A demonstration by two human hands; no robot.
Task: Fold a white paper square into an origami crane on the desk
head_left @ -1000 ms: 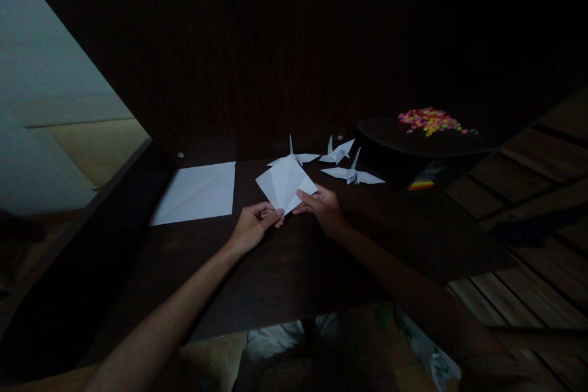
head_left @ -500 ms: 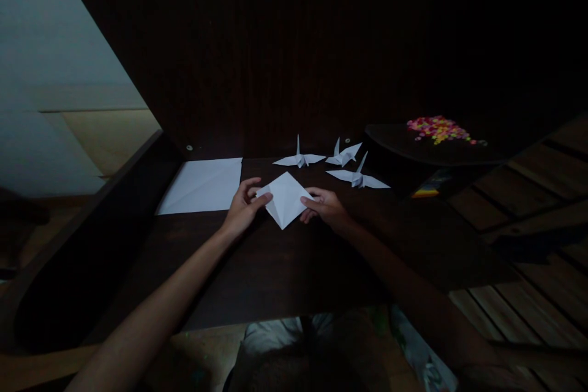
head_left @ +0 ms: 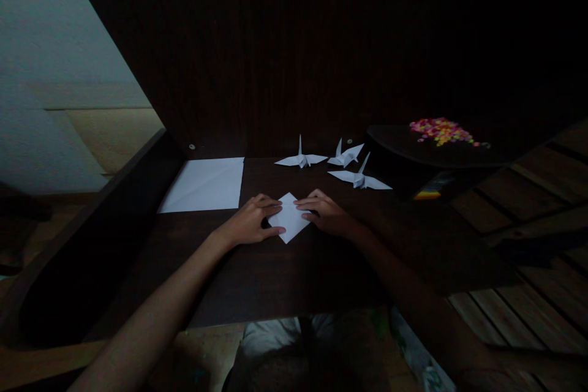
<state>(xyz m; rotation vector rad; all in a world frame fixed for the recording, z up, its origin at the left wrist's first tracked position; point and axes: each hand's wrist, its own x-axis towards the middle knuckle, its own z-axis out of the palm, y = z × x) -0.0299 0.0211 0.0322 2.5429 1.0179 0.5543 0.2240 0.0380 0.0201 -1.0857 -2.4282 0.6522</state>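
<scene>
A white folded paper square point(head_left: 289, 220), turned like a diamond, lies on the dark desk between my hands. My left hand point(head_left: 250, 219) holds its left side, fingertips on the upper left edge and thumb lower down. On the right side, my right hand point(head_left: 327, 213) has its fingertips and thumb on the paper, with the right corner partly under it. Beyond the paper stand three white origami cranes: one at the left point(head_left: 302, 160), one at the back right point(head_left: 345, 155) and a nearer one point(head_left: 361, 180).
White paper point(head_left: 204, 184) lies flat at the desk's left, by the raised side panel point(head_left: 92, 226). To the right, a rounded dark shelf point(head_left: 390, 138) bears a pile of small pink, red and yellow pieces point(head_left: 441, 130). A tall dark panel point(head_left: 275, 61) closes off the back.
The folded paper has come down towards me onto the desk. My hands have gone from holding its side corners to pressing on its face, fingertips near the top.
</scene>
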